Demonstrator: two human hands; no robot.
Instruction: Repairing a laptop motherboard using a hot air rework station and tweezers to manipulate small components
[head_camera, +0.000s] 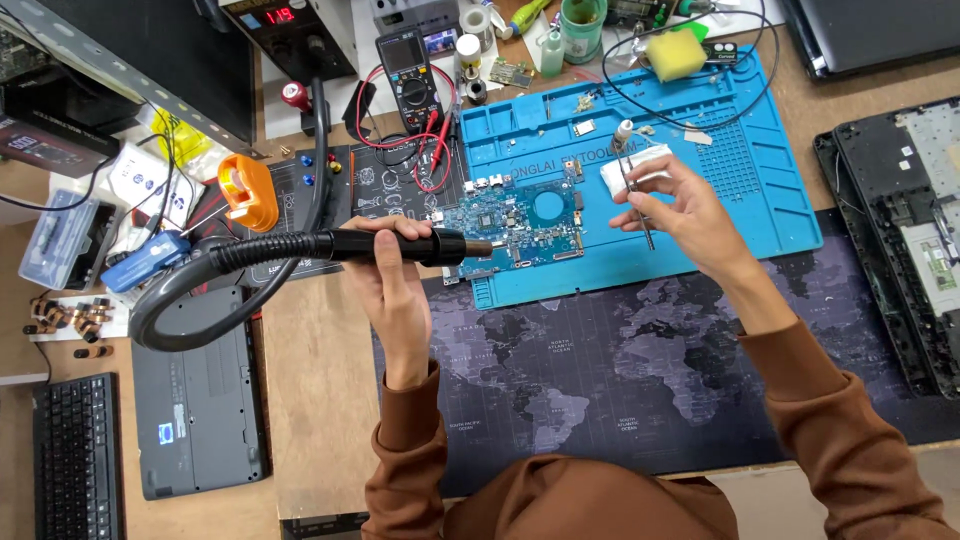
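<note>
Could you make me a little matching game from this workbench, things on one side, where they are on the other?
Things:
1. hot-air wand
2. tweezers
3. circuit board
4. yellow sponge

Places:
A. lying on the blue mat
B. in the left hand
C. at the mat's far edge
D. in the right hand

Pairs: 1-B, 2-D, 3-A, 4-C

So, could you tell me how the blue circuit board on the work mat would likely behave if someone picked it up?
The circuit board looks thin and flat, so probably light and fairly stiff. Its exposed chips and connectors suggest it is fragile and best held by the edges. Lying flat on the blue mat, it seems unlikely to roll or tip.
</note>
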